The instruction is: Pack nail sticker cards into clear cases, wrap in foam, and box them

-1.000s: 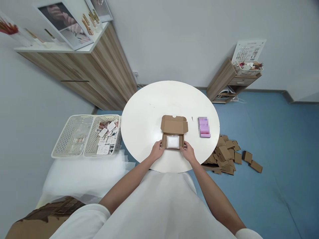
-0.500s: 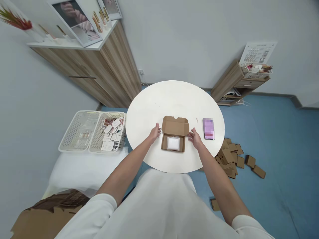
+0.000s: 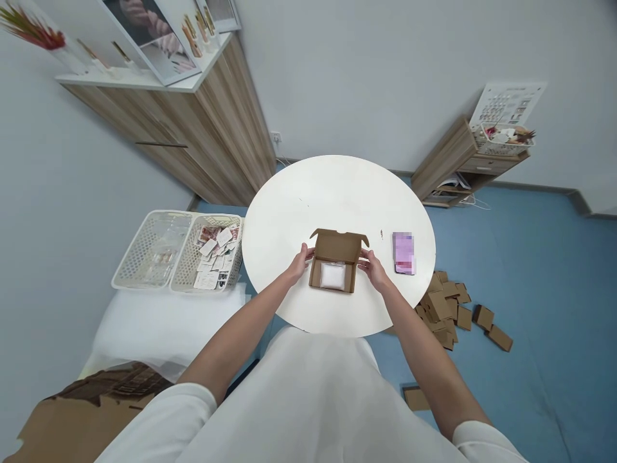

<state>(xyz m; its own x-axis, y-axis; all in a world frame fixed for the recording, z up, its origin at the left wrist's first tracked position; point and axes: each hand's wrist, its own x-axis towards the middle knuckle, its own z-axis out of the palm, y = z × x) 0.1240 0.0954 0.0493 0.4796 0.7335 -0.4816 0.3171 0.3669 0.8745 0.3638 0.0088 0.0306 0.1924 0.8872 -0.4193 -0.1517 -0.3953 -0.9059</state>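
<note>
A small brown cardboard box stands on the white oval table with its lid tilted up and its side flaps angled outward. Inside lies a white packet in clear wrapping. My left hand is at the box's left side, its fingertips against the edge where lid and tray meet. On the opposite side, my right hand has its fingers at the lid's right edge and the side wall. Some fingertips are partly hidden by the lid.
A phone lies at the table's right. Several cardboard boxes are piled on the floor to the right. Two white baskets stand at left, one holding cards. A wooden cabinet and a small shelf unit stand by the wall.
Both hands have moved in to the box's sides. The lid, which leaned back, is now raised more upright, and its flaps have swung outward. The box has shifted slightly left.
</note>
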